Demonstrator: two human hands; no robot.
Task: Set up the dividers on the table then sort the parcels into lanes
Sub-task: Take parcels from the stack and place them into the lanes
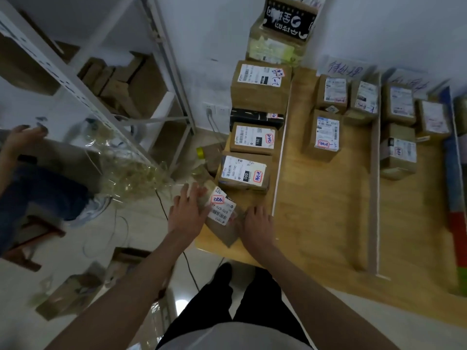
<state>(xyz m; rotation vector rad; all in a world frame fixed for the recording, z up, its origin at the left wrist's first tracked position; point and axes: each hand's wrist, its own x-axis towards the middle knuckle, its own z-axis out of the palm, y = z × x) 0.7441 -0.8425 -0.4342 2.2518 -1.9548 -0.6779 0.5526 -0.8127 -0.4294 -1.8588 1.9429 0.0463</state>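
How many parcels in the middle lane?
3: two side by side at the far end, one nearer. None looks hidden.

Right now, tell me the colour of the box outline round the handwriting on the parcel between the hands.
Red outline on the parcel's label, clearest in the head view.
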